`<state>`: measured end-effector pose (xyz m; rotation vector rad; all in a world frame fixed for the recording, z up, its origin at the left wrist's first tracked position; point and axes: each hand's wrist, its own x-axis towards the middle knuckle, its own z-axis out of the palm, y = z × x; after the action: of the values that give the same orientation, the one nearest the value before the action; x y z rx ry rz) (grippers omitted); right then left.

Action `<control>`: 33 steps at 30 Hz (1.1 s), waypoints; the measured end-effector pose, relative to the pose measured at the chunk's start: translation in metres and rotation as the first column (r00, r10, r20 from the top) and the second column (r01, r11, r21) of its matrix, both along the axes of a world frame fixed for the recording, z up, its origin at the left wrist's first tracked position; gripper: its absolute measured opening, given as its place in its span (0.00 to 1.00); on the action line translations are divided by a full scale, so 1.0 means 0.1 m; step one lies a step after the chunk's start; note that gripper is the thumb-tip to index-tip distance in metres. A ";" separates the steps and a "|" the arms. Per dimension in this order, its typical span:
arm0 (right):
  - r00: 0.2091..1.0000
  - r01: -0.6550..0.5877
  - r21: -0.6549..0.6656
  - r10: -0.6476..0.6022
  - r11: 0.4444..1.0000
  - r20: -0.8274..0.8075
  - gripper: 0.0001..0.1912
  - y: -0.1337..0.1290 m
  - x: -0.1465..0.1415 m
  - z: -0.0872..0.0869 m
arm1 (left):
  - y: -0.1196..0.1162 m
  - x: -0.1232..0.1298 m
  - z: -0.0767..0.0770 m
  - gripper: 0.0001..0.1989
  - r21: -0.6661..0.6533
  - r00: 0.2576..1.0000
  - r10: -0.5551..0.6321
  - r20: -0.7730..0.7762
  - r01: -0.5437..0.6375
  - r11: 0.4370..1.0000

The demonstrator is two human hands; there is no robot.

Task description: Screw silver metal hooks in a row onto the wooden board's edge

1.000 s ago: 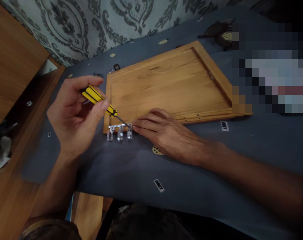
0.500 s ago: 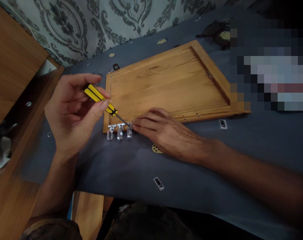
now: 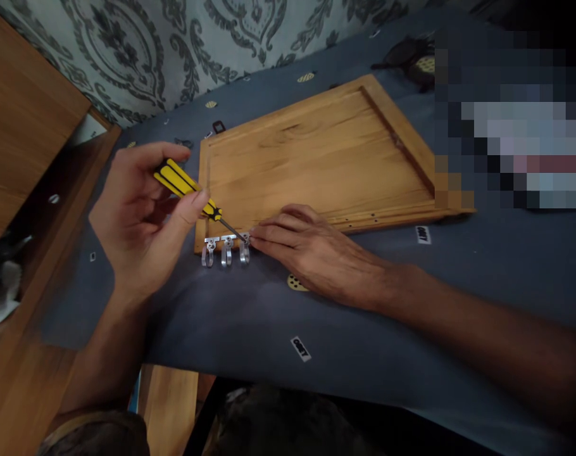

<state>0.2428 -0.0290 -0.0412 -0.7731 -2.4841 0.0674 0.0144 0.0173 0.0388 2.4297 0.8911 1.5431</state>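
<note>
My left hand (image 3: 148, 212) is closed around the yellow and black handle of a screwdriver (image 3: 186, 187), slanted down to the right. Its tip meets the right end of a metal hook rail (image 3: 228, 239) with several curved hooks. The rail lies along the near left edge of a framed wooden panel (image 3: 288, 164), its hooks hanging past that edge. My right hand (image 3: 321, 253) lies over the panel's near edge, fingers together, fingertips pressed at the rail's right end. The thumb is hidden, and so is any screw under the tip.
A dark blue patterned cloth (image 3: 364, 354) covers the surface under the panel. Small dark holes show in the panel's near edge. A dark object (image 3: 404, 57) sits at the back right, near a blurred-out area. Wooden furniture (image 3: 26, 126) stands at the left, patterned wallpaper (image 3: 183, 44) behind.
The fingers of my left hand have shifted slightly around the screwdriver handle. The tip stays at the rail's right end. My right hand keeps its place on the panel.
</note>
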 end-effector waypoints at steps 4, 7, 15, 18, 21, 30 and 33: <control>1.000 -0.012 -0.014 0.011 1.000 -0.014 0.17 0.00 0.00 0.00 | 0.01 0.01 -0.01 0.18 0.039 0.999 -0.017 0.050 0.015 0.999; 1.000 -0.008 -0.027 0.008 1.000 -0.007 0.17 0.00 0.00 0.00 | 0.02 0.01 -0.01 0.19 0.072 0.998 -0.021 0.052 0.017 0.997; 1.000 -0.012 -0.008 0.012 1.000 -0.006 0.18 0.00 0.00 0.01 | -0.03 0.02 0.00 0.19 0.000 0.998 -0.002 0.056 0.002 1.000; 1.000 -0.007 -0.010 0.007 1.000 -0.001 0.17 0.00 0.00 0.02 | -0.04 0.03 0.01 0.18 -0.003 0.999 0.001 0.033 -0.001 1.000; 1.000 -0.015 -0.012 0.015 1.000 -0.009 0.17 0.00 0.00 0.02 | -0.05 0.03 0.02 0.16 -0.017 0.999 0.005 0.032 -0.004 1.000; 1.000 -0.020 -0.014 0.019 1.000 -0.021 0.18 -0.01 0.00 0.01 | -0.08 0.06 0.09 0.20 -0.143 0.997 -0.038 0.072 0.048 0.988; 1.000 -0.014 -0.004 0.014 1.000 -0.010 0.18 -0.01 0.00 0.01 | -0.09 0.06 0.10 0.21 -0.151 0.999 -0.019 0.050 0.027 0.988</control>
<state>0.2429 -0.0299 -0.0402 -0.7553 -2.4808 0.0814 0.0202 0.0083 0.0485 2.2796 0.9314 1.4631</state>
